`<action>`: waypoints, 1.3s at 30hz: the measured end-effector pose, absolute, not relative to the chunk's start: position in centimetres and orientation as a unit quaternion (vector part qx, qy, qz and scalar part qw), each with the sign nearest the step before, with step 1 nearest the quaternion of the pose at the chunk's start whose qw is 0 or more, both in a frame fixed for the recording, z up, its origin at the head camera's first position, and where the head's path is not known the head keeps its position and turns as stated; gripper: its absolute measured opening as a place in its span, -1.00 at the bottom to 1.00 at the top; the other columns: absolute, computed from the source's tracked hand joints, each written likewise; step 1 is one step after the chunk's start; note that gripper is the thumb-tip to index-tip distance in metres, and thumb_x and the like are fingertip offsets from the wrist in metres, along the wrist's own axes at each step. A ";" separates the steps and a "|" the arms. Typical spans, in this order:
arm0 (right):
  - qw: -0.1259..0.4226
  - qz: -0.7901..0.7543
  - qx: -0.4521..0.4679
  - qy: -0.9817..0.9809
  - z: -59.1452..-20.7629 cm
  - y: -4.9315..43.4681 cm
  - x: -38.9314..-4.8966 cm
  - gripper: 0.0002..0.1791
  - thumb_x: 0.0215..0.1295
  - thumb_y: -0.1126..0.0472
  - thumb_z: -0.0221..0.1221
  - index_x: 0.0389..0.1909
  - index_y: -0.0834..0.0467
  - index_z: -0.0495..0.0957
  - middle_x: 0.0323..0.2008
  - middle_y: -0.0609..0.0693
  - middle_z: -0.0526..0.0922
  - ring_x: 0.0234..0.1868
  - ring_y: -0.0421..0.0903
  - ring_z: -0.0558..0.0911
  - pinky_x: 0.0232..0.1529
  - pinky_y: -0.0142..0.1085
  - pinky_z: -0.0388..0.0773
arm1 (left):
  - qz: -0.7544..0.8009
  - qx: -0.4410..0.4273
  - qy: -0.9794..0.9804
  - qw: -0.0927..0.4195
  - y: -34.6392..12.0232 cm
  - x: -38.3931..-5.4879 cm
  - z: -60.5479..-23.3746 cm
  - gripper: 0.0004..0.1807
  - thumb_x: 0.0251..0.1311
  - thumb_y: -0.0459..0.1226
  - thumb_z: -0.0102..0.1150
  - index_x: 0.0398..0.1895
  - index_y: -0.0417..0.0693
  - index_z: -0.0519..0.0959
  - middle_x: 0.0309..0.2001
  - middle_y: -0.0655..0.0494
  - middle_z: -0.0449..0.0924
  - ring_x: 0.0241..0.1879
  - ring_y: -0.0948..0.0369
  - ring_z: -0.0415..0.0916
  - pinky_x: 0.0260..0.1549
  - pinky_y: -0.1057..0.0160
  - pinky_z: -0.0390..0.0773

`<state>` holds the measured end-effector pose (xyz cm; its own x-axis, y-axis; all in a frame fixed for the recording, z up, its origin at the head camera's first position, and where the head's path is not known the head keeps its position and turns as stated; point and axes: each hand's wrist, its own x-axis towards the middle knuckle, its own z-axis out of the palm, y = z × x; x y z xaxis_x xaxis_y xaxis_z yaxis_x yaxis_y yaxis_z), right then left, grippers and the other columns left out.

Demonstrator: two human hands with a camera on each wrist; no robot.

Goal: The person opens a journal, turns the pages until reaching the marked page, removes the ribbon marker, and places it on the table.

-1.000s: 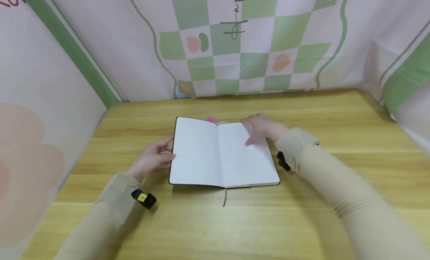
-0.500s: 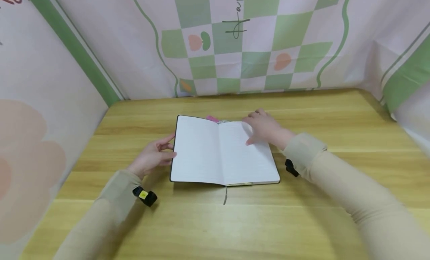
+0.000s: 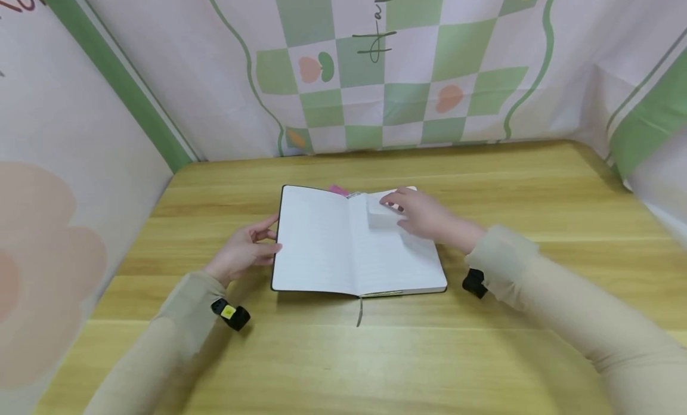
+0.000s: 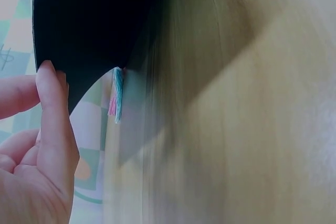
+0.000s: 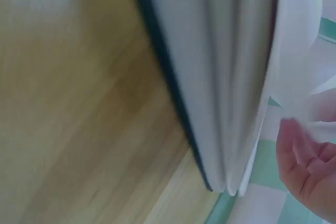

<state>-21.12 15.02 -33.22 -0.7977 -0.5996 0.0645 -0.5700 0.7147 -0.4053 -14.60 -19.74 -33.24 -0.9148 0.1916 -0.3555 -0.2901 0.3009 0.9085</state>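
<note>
Notebook [image 3: 316,242]: one, open, centre of worktop [image 3: 343,367]. Hands: two. Left hand [image 3: 241,253] at 9 o'clock, fingers holding notebook's edge; right hand [image 3: 424,215] at 2, fingers pinching one page [image 3: 382,219]. One ribbon [image 3: 360,313] at 6; tassel [image 4: 118,98], pink and teal, at 11.

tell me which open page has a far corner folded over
The right page: its far corner curls over at the right hand, while the left page has no folded corner.
</note>
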 end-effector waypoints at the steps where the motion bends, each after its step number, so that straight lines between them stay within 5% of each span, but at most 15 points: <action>1: 0.039 -0.221 -0.311 0.924 -33.1 15.0 -20.9 -0.50 0.09 0.55 0.11 0.12 0.30 0.46 -0.01 0.23 0.54 -0.05 0.13 0.54 -0.04 -0.04 0.51 | 0.590 -0.033 0.780 0.204 -19.7 -14.6 -33.2 -0.21 0.24 -0.44 0.11 0.48 0.10 0.04 -0.03 0.01 0.30 -0.32 0.31 0.43 -0.29 0.36 0.57; 15: 0.128 -0.448 -0.164 0.869 -29.9 13.8 -19.1 -0.42 0.18 0.45 -0.01 0.29 0.35 0.25 0.18 0.30 0.39 0.11 0.18 0.43 0.08 -0.03 0.42 | 0.591 -0.035 0.781 0.197 -19.6 -14.7 -33.3 -0.23 0.24 -0.43 0.11 0.48 0.11 0.06 -0.05 0.05 0.37 -0.35 0.32 0.45 -0.34 0.37 0.56; 22: 0.182 -0.531 -0.130 0.817 -28.8 13.5 -18.7 -0.37 0.18 0.43 -0.03 0.34 0.29 0.18 0.23 0.25 0.33 0.10 0.11 0.43 -0.14 -0.27 0.53 | 0.590 -0.037 0.782 0.197 -19.5 -14.7 -33.2 -0.23 0.24 -0.43 0.11 0.47 0.13 0.06 -0.03 0.04 0.37 -0.33 0.31 0.46 -0.33 0.36 0.56; 25: 0.198 -0.560 -0.121 0.796 -28.4 13.0 -18.5 -0.41 0.24 0.39 -0.01 0.33 0.27 0.17 0.26 0.23 0.30 0.13 0.11 0.42 -0.09 -0.22 0.55 | 0.595 -0.038 0.779 0.197 -19.6 -14.7 -33.1 -0.22 0.24 -0.43 0.11 0.47 0.13 0.06 -0.04 0.05 0.38 -0.33 0.31 0.46 -0.34 0.36 0.56; 32: 0.243 -0.565 -0.185 0.766 -28.2 11.4 -18.2 -0.49 0.46 0.16 -0.10 0.34 0.26 0.15 0.29 0.27 0.22 0.21 0.23 0.33 0.05 -0.01 0.52 | 0.600 -0.031 0.775 0.197 -19.7 -14.6 -33.2 -0.22 0.24 -0.44 0.11 0.48 0.10 0.05 -0.05 0.04 0.38 -0.33 0.31 0.46 -0.33 0.36 0.57; 39: 0.234 -0.341 -0.308 0.857 -30.0 10.1 -17.4 -0.39 0.47 -0.03 -0.11 0.43 0.13 0.10 0.31 0.21 0.22 0.28 0.14 0.31 0.27 0.02 0.26 | 0.605 -0.020 0.770 0.200 -19.8 -14.6 -33.3 -0.22 0.24 -0.44 0.09 0.48 0.06 0.02 -0.06 0.03 0.38 -0.32 0.32 0.47 -0.29 0.34 0.57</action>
